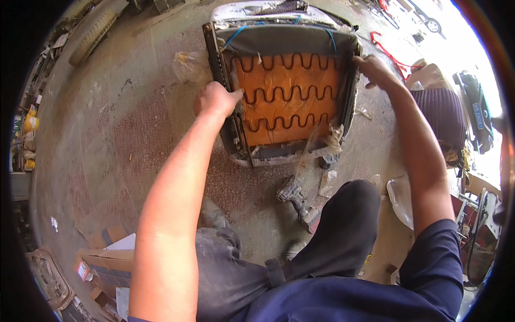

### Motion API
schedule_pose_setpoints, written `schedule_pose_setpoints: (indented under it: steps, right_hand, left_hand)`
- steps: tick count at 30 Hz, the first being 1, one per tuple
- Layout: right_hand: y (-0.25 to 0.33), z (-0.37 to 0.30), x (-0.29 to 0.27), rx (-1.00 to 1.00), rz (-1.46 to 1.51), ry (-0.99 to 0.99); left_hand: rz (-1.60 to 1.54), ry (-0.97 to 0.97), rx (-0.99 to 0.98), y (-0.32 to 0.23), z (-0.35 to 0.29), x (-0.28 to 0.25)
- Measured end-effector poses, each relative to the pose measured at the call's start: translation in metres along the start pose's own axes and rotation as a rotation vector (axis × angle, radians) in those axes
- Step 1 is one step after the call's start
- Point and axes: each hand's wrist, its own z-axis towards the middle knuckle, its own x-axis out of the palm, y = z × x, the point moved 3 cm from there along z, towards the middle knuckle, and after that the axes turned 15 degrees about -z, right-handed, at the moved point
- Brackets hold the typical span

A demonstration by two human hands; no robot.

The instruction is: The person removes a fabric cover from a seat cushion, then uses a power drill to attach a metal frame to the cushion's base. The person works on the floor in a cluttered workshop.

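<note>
A car seat (289,99) lies with its underside up on the floor in front of me, showing rows of zigzag wire springs over an orange-brown pad. Along its left side runs a dark metal rail (214,56), and my left hand (215,100) is closed around it about halfway down. On the opposite side, my right hand (377,72) has its fingers curled at the upper right edge of the frame, gripping there. Blue ties (236,35) cross the grey cover at the far end. Torn clear plastic (333,140) hangs from the near right corner.
A cordless drill (298,201) lies on the floor between my feet and the seat. To the right stand a dark ribbed seat (441,115) and a red strap (389,53). A tyre (94,37) is at the far left, a cardboard box (107,265) at the near left.
</note>
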Motion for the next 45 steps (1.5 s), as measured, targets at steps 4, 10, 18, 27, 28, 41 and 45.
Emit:
schedule_pose_setpoints:
  steps: [4, 10, 18, 27, 28, 41, 45]
  right_hand:
    - [0.029, -0.033, -0.015, 0.077, -0.221, -0.143]
    - [0.045, -0.184, 0.214, 0.199, 0.008, -0.286]
    - [0.087, -0.345, 0.389, 0.257, -0.065, 0.585]
    - [0.06, -0.31, 0.312, 0.279, 0.297, 0.553]
    - [0.051, -0.305, 0.3, 0.3, 0.495, 0.496]
    - [-0.012, -0.162, 0.054, 0.283, 1.082, -0.102]
    - [0.009, -0.141, 0.04, 0.304, 1.15, -0.062]
  left_hand:
    - [0.05, -0.009, 0.012, -0.002, 0.002, -0.001]
    - [-0.004, -0.064, 0.113, 0.005, 0.011, 0.006]
    - [0.05, -0.028, 0.033, -0.002, 0.002, 0.002]
    - [-0.004, 0.001, 0.048, 0.003, 0.007, 0.003]
    - [-0.004, -0.009, 0.051, 0.0, 0.005, 0.006]
    - [0.002, -0.041, 0.039, -0.002, -0.003, 0.0]
    - [0.024, -0.047, 0.06, -0.004, -0.006, -0.006]
